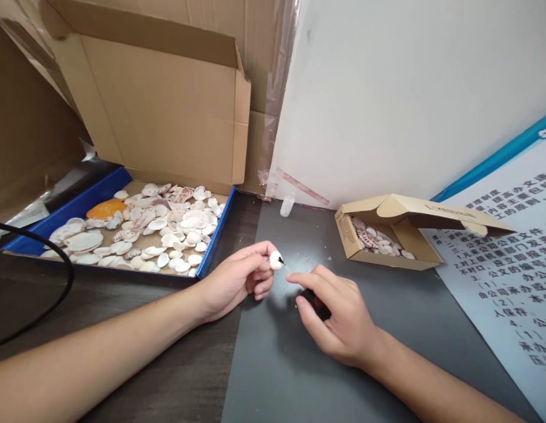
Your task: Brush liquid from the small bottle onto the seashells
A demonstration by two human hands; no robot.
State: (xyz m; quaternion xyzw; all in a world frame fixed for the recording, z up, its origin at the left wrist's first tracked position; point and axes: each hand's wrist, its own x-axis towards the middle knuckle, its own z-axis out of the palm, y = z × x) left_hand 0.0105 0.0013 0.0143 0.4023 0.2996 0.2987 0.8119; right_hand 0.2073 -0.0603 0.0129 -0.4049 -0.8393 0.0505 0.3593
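Above the counter (189, 382), in the head view, the left hand (238, 279) pinched a small white piece (275, 262); the right hand's (341, 317) grip on a black object (316, 301) could not be told. The narrow fingertip hold, in judgement, risked slippage under sideways pressure.

Two hands, left hand (238, 273) and right hand (339, 311), with one small white piece (275, 262) and one dark object (314, 298). Around them: one blue-sided box (216, 232) at ten o'clock, one smaller box (346, 238) at two. Shells (156, 225), overlapping: dozens and several respectively. One translucent piece (287, 205), twelve; one cable (70, 273), nine; one printed sheet (497, 276), three.
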